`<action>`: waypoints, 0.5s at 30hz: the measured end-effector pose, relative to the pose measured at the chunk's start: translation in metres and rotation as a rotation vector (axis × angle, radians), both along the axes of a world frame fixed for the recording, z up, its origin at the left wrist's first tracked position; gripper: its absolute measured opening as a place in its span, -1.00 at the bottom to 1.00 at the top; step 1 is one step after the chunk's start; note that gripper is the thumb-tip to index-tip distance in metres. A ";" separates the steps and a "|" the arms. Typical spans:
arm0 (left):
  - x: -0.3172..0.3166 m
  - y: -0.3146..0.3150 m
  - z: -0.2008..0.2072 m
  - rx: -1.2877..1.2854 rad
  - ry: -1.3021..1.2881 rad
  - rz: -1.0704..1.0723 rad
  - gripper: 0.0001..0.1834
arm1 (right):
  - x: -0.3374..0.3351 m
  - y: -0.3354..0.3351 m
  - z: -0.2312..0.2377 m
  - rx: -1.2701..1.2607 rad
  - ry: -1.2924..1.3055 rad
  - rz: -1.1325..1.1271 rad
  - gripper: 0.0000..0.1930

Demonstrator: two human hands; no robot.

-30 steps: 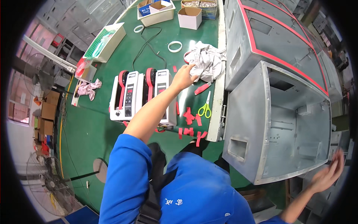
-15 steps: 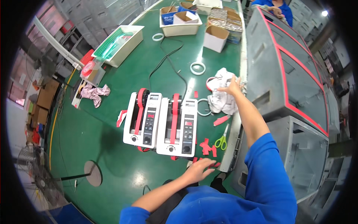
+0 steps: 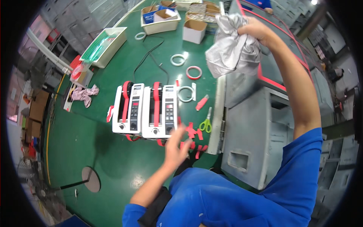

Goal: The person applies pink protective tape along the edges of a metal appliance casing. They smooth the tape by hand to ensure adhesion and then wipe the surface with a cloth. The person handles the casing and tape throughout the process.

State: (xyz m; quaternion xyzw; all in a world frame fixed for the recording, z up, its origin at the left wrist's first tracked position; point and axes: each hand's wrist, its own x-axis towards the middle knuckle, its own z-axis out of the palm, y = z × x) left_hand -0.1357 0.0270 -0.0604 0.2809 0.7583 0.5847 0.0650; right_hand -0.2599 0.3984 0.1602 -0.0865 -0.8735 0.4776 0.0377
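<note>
My right hand (image 3: 256, 29) grips a crumpled light-grey cloth (image 3: 231, 53), held up over the right edge of the green work table, beside a grey metal cabinet. Its fingers are partly sunk in the folds. My left hand (image 3: 176, 146) is empty, fingers apart and slightly blurred, by the front right corner of a white tape dispenser (image 3: 169, 117). A second tape dispenser (image 3: 135, 109) stands against that one; both carry red tape. Cut red tape pieces (image 3: 191, 130) lie near my left hand, with green-handled scissors (image 3: 206, 125) and a red utility knife (image 3: 202, 102) beyond.
Tape rolls (image 3: 194, 72) lie behind the dispensers, near a black cable (image 3: 148, 56). Cream bins (image 3: 160, 26) and a white carton (image 3: 194, 31) stand farther back. Grey metal cabinets (image 3: 245, 140) line the right side. A pink cloth (image 3: 84, 94) lies at left.
My right hand has lifted the cloth off the table, up and to the right, uncovering a red-edged tape roll. My left hand has moved toward the right dispenser. The view has shifted right.
</note>
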 end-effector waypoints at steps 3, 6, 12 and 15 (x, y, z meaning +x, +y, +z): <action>-0.055 0.046 0.049 0.164 0.298 0.119 -0.11 | 0.084 -0.033 0.072 -0.243 0.099 0.064 -0.62; -0.092 0.099 0.109 0.277 0.427 0.052 -0.10 | 0.139 -0.062 0.099 -0.492 0.212 0.244 -0.67; -0.017 0.139 0.198 0.255 0.985 0.010 -0.39 | 0.163 -0.074 0.017 -0.026 0.402 -0.121 -0.31; 0.012 0.140 0.207 0.227 0.990 0.005 -0.47 | 0.177 -0.090 -0.023 -0.492 0.422 0.051 -0.24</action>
